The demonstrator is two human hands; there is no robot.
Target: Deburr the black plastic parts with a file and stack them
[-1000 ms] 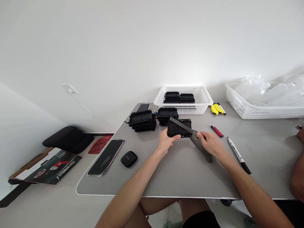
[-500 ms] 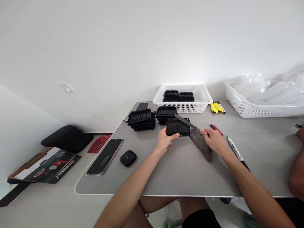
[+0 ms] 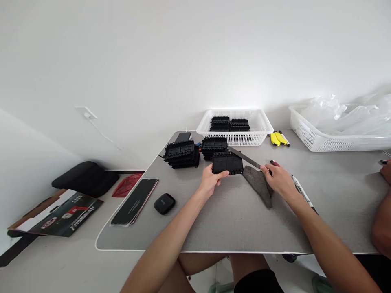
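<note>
My left hand [image 3: 210, 180] grips a black plastic panel [image 3: 227, 163] by its near left corner, thumb on top, and holds it tilted above the table. In my right hand [image 3: 276, 179] is a flat metal file [image 3: 247, 158], its blade pointing up and left over the panel's far right corner. Whether blade and panel touch, I cannot tell. A dark grey cloth [image 3: 258, 185] lies under my right hand. Just behind the held panel stands a stack of similar black panels [image 3: 214, 146], and another stack [image 3: 181, 154] sits to its left.
A white basket [image 3: 235, 138] with more black panels stands at the back; a second basket [image 3: 342, 142] holds clear plastic bags. Yellow-handled tools [image 3: 277, 138], a marker [image 3: 302, 191], a phone [image 3: 134, 201] and a small black case [image 3: 164, 203] lie about. Another person's arm [image 3: 381, 219] rests at right.
My right hand and the file have shifted slightly right, the blade drawn back toward the panel's far right corner. The panel in my left hand has moved slightly left.
</note>
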